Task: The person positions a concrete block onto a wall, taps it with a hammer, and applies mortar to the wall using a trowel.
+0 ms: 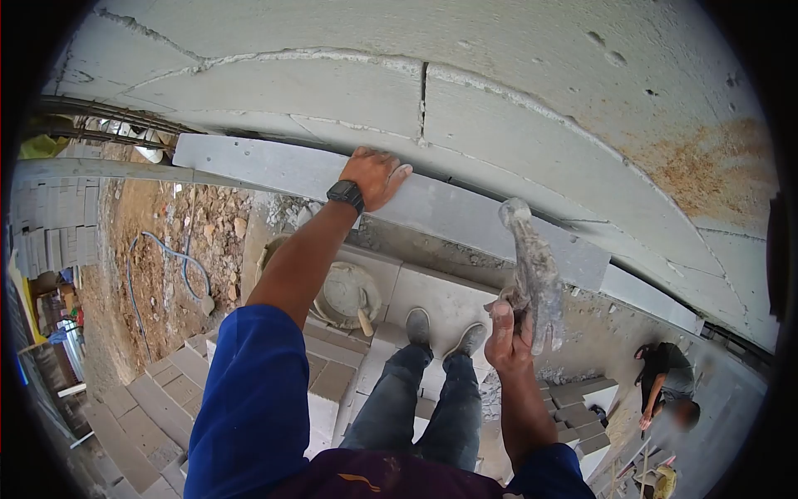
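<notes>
Left hand [376, 179] is planted on a long pale block [465, 214] beside the block wall [349, 87] — can't tell if it's gripping, fingertips are hidden. Right hand [509, 337] is wrapped around a claw hammer [536, 266] (seriously crusted in grey gunk), its head overlapping the block from this angle.
</notes>
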Available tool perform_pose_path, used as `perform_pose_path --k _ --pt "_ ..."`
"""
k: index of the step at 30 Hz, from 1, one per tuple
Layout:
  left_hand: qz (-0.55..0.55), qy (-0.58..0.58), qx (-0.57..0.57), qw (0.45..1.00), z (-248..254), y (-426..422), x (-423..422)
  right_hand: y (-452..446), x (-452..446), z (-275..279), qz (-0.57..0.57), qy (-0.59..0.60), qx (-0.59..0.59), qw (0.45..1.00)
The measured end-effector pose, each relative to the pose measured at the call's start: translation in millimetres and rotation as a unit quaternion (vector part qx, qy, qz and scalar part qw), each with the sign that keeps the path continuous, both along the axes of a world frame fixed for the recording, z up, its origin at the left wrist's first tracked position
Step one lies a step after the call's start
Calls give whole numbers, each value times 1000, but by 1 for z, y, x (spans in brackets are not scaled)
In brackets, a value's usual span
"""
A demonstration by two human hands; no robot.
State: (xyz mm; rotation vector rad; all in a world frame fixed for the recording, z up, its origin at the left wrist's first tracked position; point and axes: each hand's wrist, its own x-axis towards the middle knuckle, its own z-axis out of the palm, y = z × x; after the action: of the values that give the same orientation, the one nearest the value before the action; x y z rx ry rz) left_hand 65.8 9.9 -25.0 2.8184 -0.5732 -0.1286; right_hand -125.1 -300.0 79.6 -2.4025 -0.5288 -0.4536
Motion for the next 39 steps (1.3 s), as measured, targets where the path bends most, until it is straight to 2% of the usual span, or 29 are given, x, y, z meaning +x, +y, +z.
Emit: perform_pose_path --k 3,4,6,8,10,12,15,16,17,19,20,22,26,29,30,33,37,39 --pt "3 12 0 1000 2 0 0 16 15 -34 -44 -191 -157 968" --pt "3 15 -4 1000 6 0 0 15 11 -81 -18 -151 -136 979" --pt "8 21 -2 1000 6 0 1 22 18 -94 -1 28 -75 997" --pt "4 -1 -13 1000 0 0 -4 49 40 -61 -19 296 13 955" --pt "-8 -65 -35 997 -1 2 0 57 36 -55 -18 270 42 962" --pt "0 -23 -31 999 0 0 -3 52 25 -50 -3 264 81 961" --pt "5 0 -17 1000 4 -1 -3 55 25 -32 37 102 171 979" --pt "4 -2 -12 1000 5 1 0 55 23 -46 39 76 208 974" --pt "3 -4 -4 1000 5 3 1 54 27 -60 22 154 129 979" --pt "-2 -6 7 1000 2 1 0 52 45 -70 -16 303 -37 952" --pt "-3 -21 0 1000 1 0 -2 51 51 -63 -27 327 -40 944" --pt "-4 -60 -10 998 3 0 0 53 54 -50 -24 288 0 957" --pt "-1 -21 2 1000 4 0 -3 44 32 -30 23 172 125 977" --pt "-4 -30 7 1000 3 -1 -1 35 24 -89 11 106 54 993" --pt "-2 -21 15 1000 7 -1 0 41 42 -58 -34 335 -69 939" --pt "-3 -23 24 999 11 1 5 49 40 -53 -36 315 -12 948" --pt "-12 -26 12 1000 8 0 -2 52 13 -69 -13 84 80 993" --pt "-10 -32 20 999 6 2 -4 48 20 -71 -10 190 40 981"
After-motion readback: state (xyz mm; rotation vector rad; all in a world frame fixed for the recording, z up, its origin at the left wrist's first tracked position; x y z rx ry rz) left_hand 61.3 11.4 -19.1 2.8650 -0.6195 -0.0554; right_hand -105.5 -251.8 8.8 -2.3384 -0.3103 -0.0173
